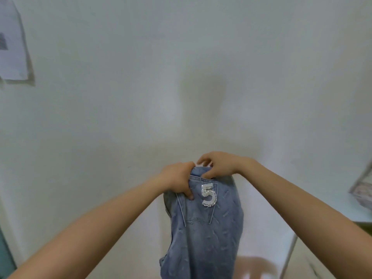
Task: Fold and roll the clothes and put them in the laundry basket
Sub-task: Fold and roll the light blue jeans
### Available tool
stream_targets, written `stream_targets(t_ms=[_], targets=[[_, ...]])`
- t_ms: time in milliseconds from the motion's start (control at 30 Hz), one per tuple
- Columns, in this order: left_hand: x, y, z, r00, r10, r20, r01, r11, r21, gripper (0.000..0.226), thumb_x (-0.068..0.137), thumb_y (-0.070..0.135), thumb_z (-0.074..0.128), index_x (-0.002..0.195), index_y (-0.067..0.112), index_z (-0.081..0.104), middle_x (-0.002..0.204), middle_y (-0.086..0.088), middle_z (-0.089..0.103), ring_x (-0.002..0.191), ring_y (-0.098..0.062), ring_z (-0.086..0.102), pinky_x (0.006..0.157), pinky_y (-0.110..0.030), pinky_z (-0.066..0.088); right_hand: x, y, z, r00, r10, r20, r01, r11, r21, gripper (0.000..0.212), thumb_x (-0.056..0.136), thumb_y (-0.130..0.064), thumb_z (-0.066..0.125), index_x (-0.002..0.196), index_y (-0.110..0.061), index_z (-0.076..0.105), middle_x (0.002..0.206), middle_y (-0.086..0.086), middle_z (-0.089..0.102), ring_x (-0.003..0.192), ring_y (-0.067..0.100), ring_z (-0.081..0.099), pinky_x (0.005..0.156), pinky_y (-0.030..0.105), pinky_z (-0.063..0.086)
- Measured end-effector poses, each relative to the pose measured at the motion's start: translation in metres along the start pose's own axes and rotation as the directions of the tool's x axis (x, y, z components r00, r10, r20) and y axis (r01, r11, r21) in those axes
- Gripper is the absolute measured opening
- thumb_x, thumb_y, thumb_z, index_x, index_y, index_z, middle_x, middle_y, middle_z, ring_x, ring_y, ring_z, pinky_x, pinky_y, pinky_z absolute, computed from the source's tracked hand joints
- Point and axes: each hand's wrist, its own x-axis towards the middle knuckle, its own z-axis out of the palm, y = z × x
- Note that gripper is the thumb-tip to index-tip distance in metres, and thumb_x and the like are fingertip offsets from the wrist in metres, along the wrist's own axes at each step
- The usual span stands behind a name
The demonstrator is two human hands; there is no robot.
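Note:
A pair of light blue jeans (209,234) hangs in the air in front of a white wall, with a sparkly number 5 on the back pocket. My left hand (177,180) grips the waistband at its left side, fingers curled over the denim. At the top right of the waistband, my right hand (219,165) pinches the fabric. The jeans' legs drop out of view at the bottom edge. No laundry basket is in view.
A brown plastic chair (255,266) stands below, behind the jeans. A metal-framed table or rack (289,254) with a patterned item (362,190) is at the right edge. A paper sheet (12,43) is taped on the wall at upper left.

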Motion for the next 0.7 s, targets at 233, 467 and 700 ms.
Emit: stream_targets(t_ms=[233, 467, 700], targets=[[0.012, -0.01, -0.024, 0.981, 0.052, 0.189, 0.015, 0.941, -0.338, 0.067, 0.06, 0.027, 0.09, 0.118, 0.014, 0.059, 0.116, 0.0, 0.065, 0.106, -0.021, 0.061, 0.094, -0.035, 0.049, -0.033, 0.02, 0.08, 0.772, -0.379, -0.51, 0.127, 0.879, -0.46, 0.109, 0.063, -0.082, 0.049, 0.151, -0.026, 0.018, 0.155, 0.014, 0.029, 0.142, 0.04, 0.026, 0.109, 0.065, 0.017], [0.006, -0.031, -0.035, 0.855, 0.208, 0.475, 0.175, 0.747, -0.642, 0.077, 0.05, 0.026, 0.093, 0.118, 0.012, 0.059, 0.116, -0.013, 0.068, 0.104, -0.03, 0.067, 0.092, -0.05, 0.053, -0.033, 0.014, 0.102, 0.669, -0.398, -0.628, 0.094, 0.883, -0.459, 0.133, 0.047, -0.063, 0.079, 0.152, -0.022, 0.008, 0.144, 0.019, 0.045, 0.122, 0.036, 0.055, 0.098, 0.058, 0.041], [-0.008, -0.043, -0.036, 0.677, 0.206, 0.707, 0.259, 0.832, -0.491, 0.089, 0.036, 0.05, 0.093, 0.112, 0.013, 0.063, 0.11, -0.007, 0.07, 0.103, -0.024, 0.067, 0.094, -0.038, 0.053, -0.017, -0.007, 0.081, 0.817, -0.363, -0.448, 0.243, 0.921, -0.303, 0.073, 0.074, -0.034, 0.069, 0.141, -0.027, 0.039, 0.113, -0.002, 0.068, 0.099, 0.026, 0.064, 0.082, 0.036, 0.048]])
